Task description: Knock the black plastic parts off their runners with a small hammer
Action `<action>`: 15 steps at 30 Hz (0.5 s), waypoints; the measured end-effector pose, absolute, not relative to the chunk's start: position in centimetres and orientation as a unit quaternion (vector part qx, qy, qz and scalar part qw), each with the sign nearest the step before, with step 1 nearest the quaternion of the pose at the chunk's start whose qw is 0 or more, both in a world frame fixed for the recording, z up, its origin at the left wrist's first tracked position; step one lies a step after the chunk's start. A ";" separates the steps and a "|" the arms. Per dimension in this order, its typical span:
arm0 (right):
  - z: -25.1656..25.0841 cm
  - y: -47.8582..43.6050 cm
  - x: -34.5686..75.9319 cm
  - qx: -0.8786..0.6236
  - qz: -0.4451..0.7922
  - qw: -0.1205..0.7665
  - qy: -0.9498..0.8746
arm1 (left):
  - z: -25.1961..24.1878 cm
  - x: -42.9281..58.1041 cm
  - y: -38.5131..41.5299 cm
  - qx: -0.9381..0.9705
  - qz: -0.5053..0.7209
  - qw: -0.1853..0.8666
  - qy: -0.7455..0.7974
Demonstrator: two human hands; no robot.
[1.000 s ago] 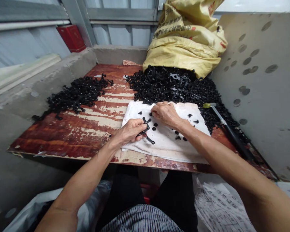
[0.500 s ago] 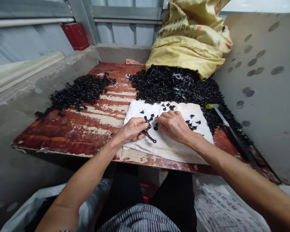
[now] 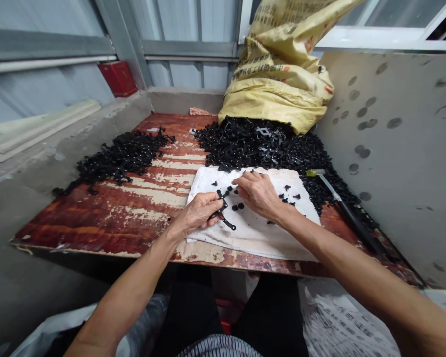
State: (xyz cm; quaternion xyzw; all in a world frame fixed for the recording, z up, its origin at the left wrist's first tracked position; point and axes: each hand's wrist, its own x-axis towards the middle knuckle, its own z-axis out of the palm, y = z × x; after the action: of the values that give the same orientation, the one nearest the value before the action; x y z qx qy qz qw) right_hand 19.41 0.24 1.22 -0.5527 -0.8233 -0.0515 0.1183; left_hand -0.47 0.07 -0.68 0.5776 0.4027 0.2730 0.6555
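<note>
Since half a second ago the right hand [image 3: 258,191] has moved outward over the white cloth [image 3: 252,240], so that it covers more of the far side, while the left hand [image 3: 198,212] has kept its hold. From my end, I find the black linkage [image 3: 225,204] pinched between left thumb and fingers, one arm jutting past the fingertips on the far side, another curving out below them toward the near edge. I judge it light and stiff in each arm, though it may fold at its joints, and its smooth finish could slip; I would grip it mid-length, about where the left fingers have it. The right fingers are bent with their tips drawn close; I cannot tell whether anything sits between them. The small black pieces [image 3: 241,206] just below those tips look light and easily flicked aside, so I would pinch them gently. Beyond the right knuckles spreads the heap of black parts [image 3: 241,148].
</note>
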 end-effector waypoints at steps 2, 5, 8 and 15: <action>1.8 2.0 18.2 -0.537 -0.036 0.109 -0.836 | -0.5 -0.5 -0.1 0.578 0.275 0.660 0.393; 2.5 4.2 16.6 -0.504 -0.007 0.086 -0.859 | -0.3 -0.7 -0.1 0.575 0.272 0.662 0.396; 2.5 5.8 15.9 -0.484 0.025 0.065 -0.872 | 0.1 -0.6 -0.1 0.562 0.274 0.666 0.407; 1.9 6.6 18.6 -0.519 0.047 0.091 -0.848 | 0.3 -0.4 -0.2 0.543 0.284 0.677 0.408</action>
State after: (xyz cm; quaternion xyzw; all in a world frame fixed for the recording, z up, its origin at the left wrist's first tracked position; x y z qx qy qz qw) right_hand 18.60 6.63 1.91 -0.5193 -0.8485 0.0470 0.0906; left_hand -0.38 -0.23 0.34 0.5432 0.4076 0.2839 0.6769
